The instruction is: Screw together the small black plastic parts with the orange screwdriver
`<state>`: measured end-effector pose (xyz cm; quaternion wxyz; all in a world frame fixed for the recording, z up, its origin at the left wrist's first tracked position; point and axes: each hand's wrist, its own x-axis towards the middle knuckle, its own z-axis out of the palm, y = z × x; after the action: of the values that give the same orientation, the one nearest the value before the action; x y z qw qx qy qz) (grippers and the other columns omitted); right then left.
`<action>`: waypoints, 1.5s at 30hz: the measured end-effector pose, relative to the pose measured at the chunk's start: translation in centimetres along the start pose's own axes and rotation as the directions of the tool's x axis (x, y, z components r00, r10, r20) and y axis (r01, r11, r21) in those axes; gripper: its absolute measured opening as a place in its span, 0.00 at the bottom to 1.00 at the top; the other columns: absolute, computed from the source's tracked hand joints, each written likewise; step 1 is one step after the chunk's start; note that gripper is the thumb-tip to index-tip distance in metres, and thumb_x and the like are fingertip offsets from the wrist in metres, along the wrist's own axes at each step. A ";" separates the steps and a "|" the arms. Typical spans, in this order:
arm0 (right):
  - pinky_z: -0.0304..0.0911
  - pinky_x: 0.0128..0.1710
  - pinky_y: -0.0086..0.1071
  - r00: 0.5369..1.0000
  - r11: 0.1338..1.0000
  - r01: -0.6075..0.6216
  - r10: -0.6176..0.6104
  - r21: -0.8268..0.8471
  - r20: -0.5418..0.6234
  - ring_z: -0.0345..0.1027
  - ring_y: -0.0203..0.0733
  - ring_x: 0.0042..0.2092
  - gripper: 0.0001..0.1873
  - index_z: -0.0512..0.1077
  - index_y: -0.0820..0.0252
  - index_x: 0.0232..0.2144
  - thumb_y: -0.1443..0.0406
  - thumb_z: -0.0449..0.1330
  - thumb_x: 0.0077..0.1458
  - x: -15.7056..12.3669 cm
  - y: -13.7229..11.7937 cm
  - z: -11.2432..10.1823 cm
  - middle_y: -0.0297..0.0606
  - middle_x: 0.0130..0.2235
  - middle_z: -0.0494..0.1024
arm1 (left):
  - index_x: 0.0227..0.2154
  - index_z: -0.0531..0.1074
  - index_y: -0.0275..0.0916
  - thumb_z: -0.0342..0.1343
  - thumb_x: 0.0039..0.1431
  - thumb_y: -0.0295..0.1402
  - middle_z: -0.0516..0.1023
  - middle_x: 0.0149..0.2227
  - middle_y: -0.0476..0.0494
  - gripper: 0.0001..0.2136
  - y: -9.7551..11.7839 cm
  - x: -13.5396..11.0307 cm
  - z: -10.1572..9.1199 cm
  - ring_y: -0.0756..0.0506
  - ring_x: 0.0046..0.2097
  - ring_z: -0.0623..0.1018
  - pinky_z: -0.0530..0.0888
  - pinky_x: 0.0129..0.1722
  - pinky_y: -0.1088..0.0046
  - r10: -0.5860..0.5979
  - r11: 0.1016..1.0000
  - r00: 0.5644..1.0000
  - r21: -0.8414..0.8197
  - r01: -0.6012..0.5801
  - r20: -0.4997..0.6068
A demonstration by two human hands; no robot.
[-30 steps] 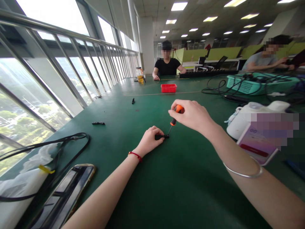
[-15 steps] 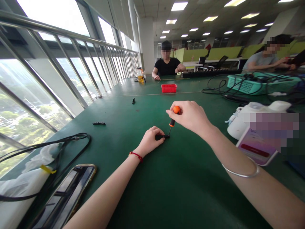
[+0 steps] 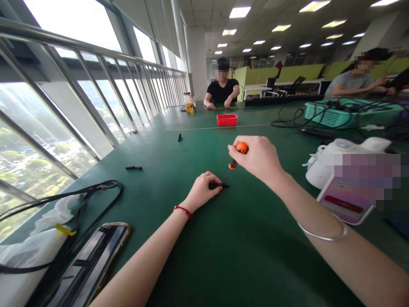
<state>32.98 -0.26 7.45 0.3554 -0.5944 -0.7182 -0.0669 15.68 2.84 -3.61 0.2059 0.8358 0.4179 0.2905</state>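
Note:
My left hand [image 3: 206,187] rests on the green table, its fingers closed on a small black elongated part [image 3: 224,185] that lies flat; the hand covers some of it. In my right hand [image 3: 260,153] is a screwdriver [image 3: 232,164] with an orange and black handle. Its thin shaft slants down to the left, and the tip appears just above the black part, apart from it. Two more dark pieces lie farther off: one black piece [image 3: 133,167] to the left and a smaller one [image 3: 180,137] beyond my left hand.
A red tray [image 3: 227,120] stands ahead. On the right are a white bottle [image 3: 329,157], a pink-purple card or box [image 3: 345,200] and a teal basket [image 3: 335,117] with cables. A phone [image 3: 92,260] and black cables [image 3: 115,187] lie left. Two people sit across the table.
The screwdriver tip has lifted off the black part, and my right hand has shifted slightly right. My left hand keeps its hold. The person opposite has brought an arm down to the table.

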 end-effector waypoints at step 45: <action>0.46 0.23 0.28 0.992 0.997 0.059 -0.064 0.046 0.110 0.61 0.36 0.24 0.09 0.66 0.54 0.34 0.59 0.53 0.49 -0.7 -1.0 0.4 0.29 0.23 0.71 | 0.29 0.72 0.38 0.55 0.49 0.30 0.71 0.35 0.46 0.04 -0.3 -0.1 0.2 0.45 0.39 0.71 0.70 0.42 0.68 0.034 0.999 0.999 0.029 -0.034 -0.023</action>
<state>31.98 -0.88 7.09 0.3249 -0.5673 -0.7562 -0.0293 15.61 2.93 -3.91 0.1839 0.8422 0.4102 0.2976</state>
